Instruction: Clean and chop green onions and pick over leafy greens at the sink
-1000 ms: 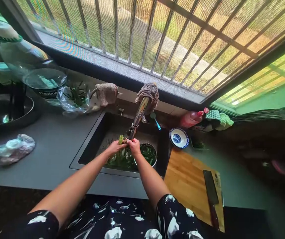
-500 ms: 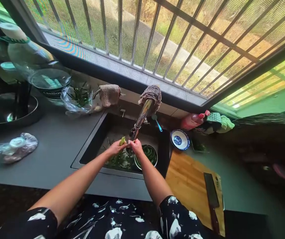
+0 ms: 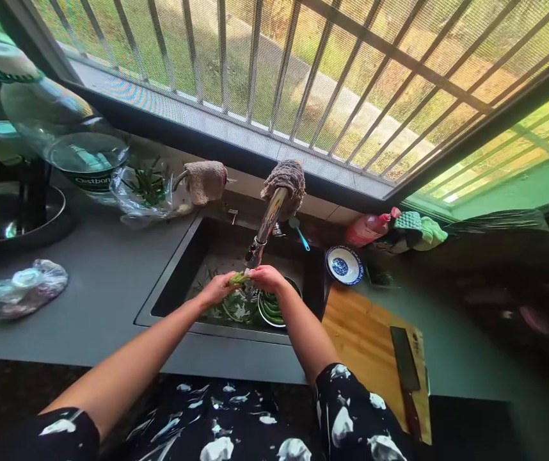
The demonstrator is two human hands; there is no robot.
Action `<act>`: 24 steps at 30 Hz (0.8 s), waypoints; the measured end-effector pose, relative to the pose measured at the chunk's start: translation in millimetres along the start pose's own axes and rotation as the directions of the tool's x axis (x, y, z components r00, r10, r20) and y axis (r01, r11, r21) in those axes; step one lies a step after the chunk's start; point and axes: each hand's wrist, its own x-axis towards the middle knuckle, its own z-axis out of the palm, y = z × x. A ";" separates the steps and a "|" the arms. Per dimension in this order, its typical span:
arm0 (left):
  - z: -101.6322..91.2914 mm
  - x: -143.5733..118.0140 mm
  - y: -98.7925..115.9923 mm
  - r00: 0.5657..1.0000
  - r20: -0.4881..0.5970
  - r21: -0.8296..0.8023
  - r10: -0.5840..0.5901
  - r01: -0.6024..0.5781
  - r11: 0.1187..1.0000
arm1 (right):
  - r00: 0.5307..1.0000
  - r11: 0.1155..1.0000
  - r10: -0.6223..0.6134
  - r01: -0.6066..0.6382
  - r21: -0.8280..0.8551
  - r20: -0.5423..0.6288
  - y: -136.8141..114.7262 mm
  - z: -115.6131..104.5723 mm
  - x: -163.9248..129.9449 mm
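Observation:
Both my hands meet over the dark sink (image 3: 173, 282), just under the spout of the steel tap (image 3: 265, 230). My left hand (image 3: 217, 289) and my right hand (image 3: 267, 278) grip the same pale green vegetable stalk (image 3: 238, 278) between them. Loose green leaves (image 3: 229, 310) lie in the sink below. A round bowl of greens (image 3: 274, 308) sits in the sink under my right wrist. A knitted cloth (image 3: 286, 179) is draped over the top of the tap.
A wooden cutting board (image 3: 365, 346) with a cleaver (image 3: 406, 371) lies right of the sink. A blue-and-white dish (image 3: 345, 264) and a pink bottle (image 3: 370, 228) stand behind it. On the left counter: a plastic bag (image 3: 27, 287), a bag of greens (image 3: 144, 189), a glass lid (image 3: 85, 153).
The stalk has turned from upright in my left hand to lying sideways between both hands. My right hand has shifted slightly right, and the view has wobbled a little.

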 end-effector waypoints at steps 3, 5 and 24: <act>2.0 -1.8 -3.1 0.994 -0.094 -0.112 -0.057 0.046 0.993 | 0.995 0.999 -0.044 0.044 -0.008 -0.091 12.5 3.9 5.2; 3.4 -1.2 -6.0 0.979 -0.174 -0.216 -0.104 0.065 0.974 | 0.974 0.988 -0.118 0.096 -0.121 -0.195 24.2 5.6 11.7; -24.6 -1.5 7.7 0.930 -0.299 -0.446 -0.212 0.061 0.893 | 0.910 0.945 -0.273 0.314 0.089 -0.312 47.8 -19.2 7.2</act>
